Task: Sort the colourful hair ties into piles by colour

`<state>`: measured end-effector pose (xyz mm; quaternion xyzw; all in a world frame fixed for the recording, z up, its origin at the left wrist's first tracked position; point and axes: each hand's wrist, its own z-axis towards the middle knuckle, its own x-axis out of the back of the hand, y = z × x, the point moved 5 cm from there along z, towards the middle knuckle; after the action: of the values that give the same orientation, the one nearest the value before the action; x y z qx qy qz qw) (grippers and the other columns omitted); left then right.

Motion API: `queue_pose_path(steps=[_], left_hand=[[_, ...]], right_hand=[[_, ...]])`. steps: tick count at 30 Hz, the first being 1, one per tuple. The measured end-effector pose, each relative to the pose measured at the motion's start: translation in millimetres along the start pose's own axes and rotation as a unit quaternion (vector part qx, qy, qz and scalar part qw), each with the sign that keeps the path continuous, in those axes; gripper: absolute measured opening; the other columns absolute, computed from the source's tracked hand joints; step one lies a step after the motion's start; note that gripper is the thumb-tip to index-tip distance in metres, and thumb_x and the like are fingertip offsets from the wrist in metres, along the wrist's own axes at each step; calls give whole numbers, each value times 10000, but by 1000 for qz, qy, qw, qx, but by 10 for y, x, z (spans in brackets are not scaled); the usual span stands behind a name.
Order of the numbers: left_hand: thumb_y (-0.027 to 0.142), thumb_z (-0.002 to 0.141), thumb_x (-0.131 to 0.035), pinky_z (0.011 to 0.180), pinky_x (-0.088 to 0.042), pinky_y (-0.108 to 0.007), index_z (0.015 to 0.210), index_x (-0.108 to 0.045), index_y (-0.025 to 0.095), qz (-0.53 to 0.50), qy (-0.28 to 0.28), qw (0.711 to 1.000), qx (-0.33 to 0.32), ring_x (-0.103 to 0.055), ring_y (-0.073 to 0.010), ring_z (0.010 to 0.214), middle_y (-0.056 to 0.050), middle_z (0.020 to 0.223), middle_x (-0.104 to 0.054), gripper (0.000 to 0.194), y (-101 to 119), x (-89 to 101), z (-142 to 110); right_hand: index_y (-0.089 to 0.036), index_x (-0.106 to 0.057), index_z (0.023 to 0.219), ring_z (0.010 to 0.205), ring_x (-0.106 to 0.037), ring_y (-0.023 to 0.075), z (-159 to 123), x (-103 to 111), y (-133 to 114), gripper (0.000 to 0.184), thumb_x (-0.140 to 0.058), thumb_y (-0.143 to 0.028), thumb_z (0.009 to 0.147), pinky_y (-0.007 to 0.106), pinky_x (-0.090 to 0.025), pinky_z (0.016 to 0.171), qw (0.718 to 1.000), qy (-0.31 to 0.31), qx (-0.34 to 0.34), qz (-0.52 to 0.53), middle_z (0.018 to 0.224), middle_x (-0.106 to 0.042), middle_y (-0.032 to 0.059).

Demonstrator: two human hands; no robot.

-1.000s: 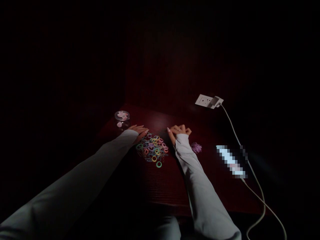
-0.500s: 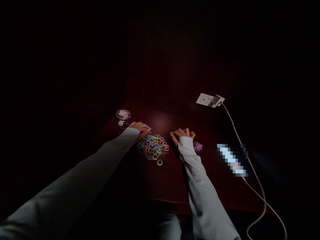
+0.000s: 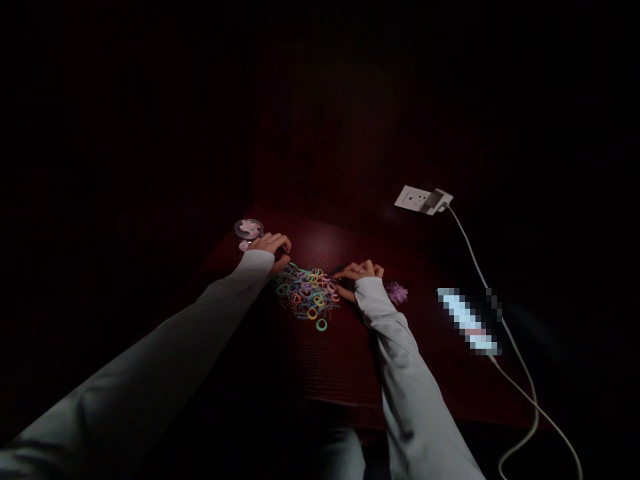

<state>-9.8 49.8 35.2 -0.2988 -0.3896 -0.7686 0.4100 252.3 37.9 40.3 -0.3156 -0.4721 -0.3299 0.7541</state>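
A heap of small coloured elastic rings (image 3: 306,297) lies on a dark red table (image 3: 340,360). My left hand (image 3: 271,245) is raised at the heap's upper left corner, fingers curled in, right beside a small clear jar (image 3: 249,231) with pink pieces inside. My right hand (image 3: 358,274) rests at the heap's right edge, fingertips drawn together and pointing left into the rings. What either hand holds is too small and dark to see. Both arms wear pale long sleeves.
A purple tuft (image 3: 397,291) lies just right of my right wrist. Farther right is a lit, blurred-out flat device (image 3: 469,321) with a white cable (image 3: 520,373) running to a plug in a white wall socket (image 3: 423,199). Everything around the table is dark.
My left hand lifted off the heap toward the jar and curled its fingers. My right hand slid down and left, bringing its fingertips onto the rings.
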Motion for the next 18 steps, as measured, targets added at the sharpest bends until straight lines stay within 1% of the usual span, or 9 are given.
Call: queue_pose_path(steps=[5, 8, 9, 11, 13, 14, 16, 18], left_hand=[[222, 762, -576, 749, -380, -313, 819, -568, 230, 2, -69, 998, -7, -562, -200, 869, -3, 885, -641, 58, 19, -70, 11], [276, 774, -590, 682, -347, -297, 796, -549, 226, 6, -118, 993, -2, -551, -183, 792, 9, 810, -607, 68, 1, -106, 23], [299, 801, -576, 669, -338, -295, 799, -548, 224, 6, -122, 993, 5, -548, -177, 766, 10, 795, -604, 80, -11, -105, 26], [340, 885, -494, 655, -327, -295, 811, -551, 220, 12, -102, 994, 32, -553, -172, 738, 1, 794, -617, 152, -44, -80, 24], [356, 955, -388, 650, -320, -297, 822, -558, 219, 26, -78, 995, 59, -569, -177, 747, -14, 812, -644, 255, -69, -56, 7], [358, 970, -361, 649, -317, -297, 825, -563, 219, 34, -75, 994, 67, -575, -180, 754, -20, 820, -656, 285, -71, -56, -6], [369, 974, -365, 646, -315, -294, 834, -576, 220, 44, -86, 993, 72, -582, -180, 753, -22, 831, -672, 294, -61, -73, -29], [419, 968, -403, 635, -309, -287, 856, -591, 224, 45, -99, 991, 73, -581, -170, 732, -11, 833, -679, 293, -45, -92, -45]], right_hand=[[-366, -799, 1037, 972, -500, 236, 9, -76, -83, 187, -782, -419, 859, 407, -243, 919, 999, -26, 32, 34, 977, -758, 0], [-354, -796, 1053, 958, -498, 232, 18, -129, -118, 201, -794, -403, 857, 395, -245, 909, 998, -32, 41, 41, 960, -755, 3], [-345, -797, 1051, 952, -498, 229, 22, -143, -123, 192, -782, -403, 870, 391, -248, 902, 998, -30, 40, 43, 959, -753, 8], [-330, -798, 1037, 942, -499, 225, 31, -163, -130, 163, -731, -413, 914, 386, -253, 889, 998, -27, 41, 49, 949, -751, 16], [-325, -801, 1013, 930, -500, 224, 39, -165, -132, 178, -668, -431, 959, 386, -255, 883, 997, -20, 40, 55, 910, -750, 16], [-325, -802, 999, 926, -501, 224, 42, -157, -130, 200, -642, -443, 975, 388, -257, 883, 998, -14, 38, 56, 887, -748, 15], [-322, -802, 971, 915, -504, 223, 45, -131, -124, 242, -606, -462, 993, 389, -261, 883, 998, 2, 33, 54, 852, -742, 12], [-320, -801, 954, 909, -509, 221, 41, -96, -122, 248, -606, -466, 992, 389, -264, 884, 998, 15, 29, 50, 840, -736, 7]])
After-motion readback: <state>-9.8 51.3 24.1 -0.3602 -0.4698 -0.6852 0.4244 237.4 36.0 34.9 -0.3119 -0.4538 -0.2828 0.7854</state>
